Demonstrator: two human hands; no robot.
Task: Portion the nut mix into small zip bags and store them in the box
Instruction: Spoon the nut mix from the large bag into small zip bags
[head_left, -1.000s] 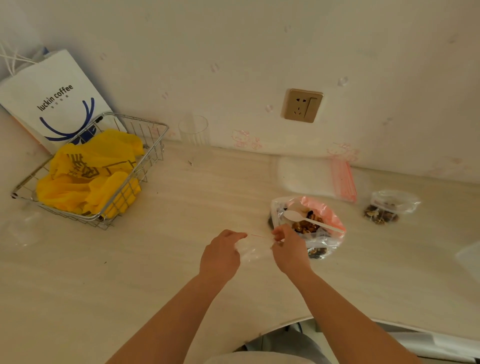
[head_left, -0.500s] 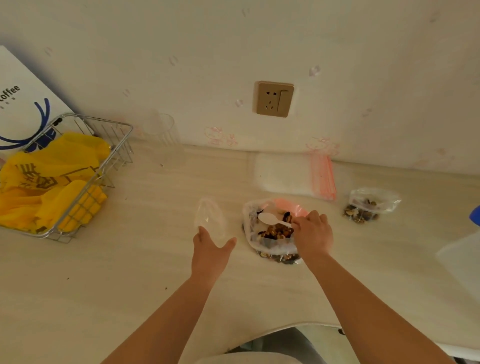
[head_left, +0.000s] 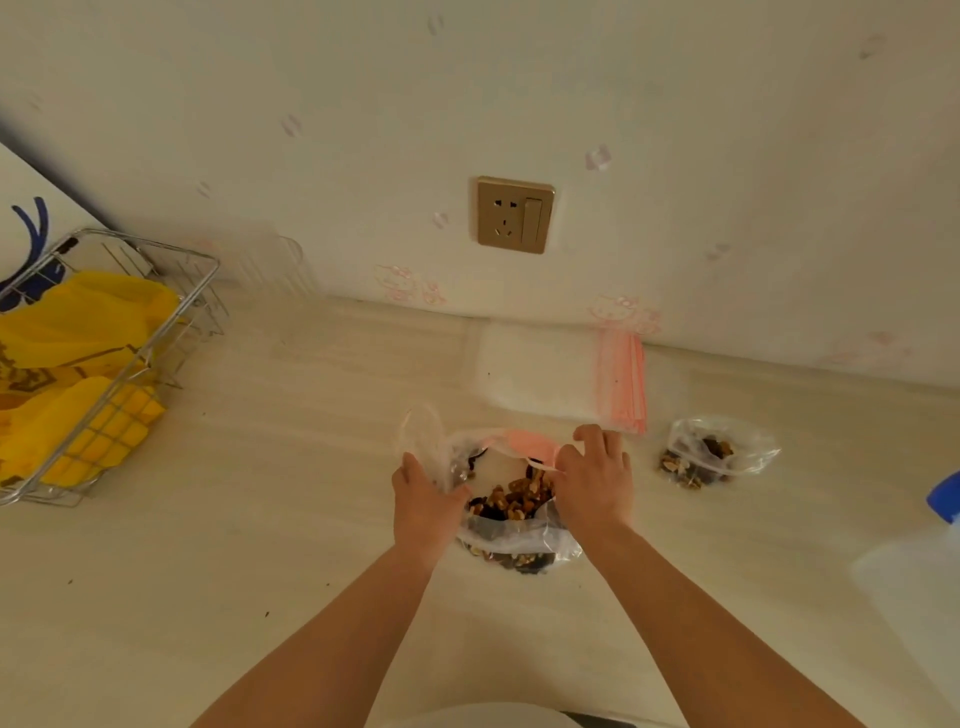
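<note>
At table centre: large nut bag (head_left: 511, 514), clear crinkled plastic with a pink zip strip, mouth open, brown and dark nut mix (head_left: 517, 496) heaped inside
Left hand (head_left: 423, 506): grips a small zip bag (head_left: 423, 441), thin clear film held upright with its mouth spread into an oval, touching the left rim of the large bag
Right hand (head_left: 595, 480): fingers curled over the right rim of the large bag, pinching a white piece at the mouth; what it is cannot be told
Filled bag (head_left: 719, 457): small, clear, rounded, holding nut mix, lying on the table right of the right hand, apart from it
Spare bags (head_left: 561, 376): flat stack, translucent white with pink zip edges, against the wall behind the large bag
Table (head_left: 260, 545): pale wood-grain surface, matte
Wire basket (head_left: 119, 364): chromed rod, rectangular, far left, holding crumpled yellow plastic (head_left: 78, 364)
Wall socket (head_left: 514, 214): gold, square plate, above the stack
</note>
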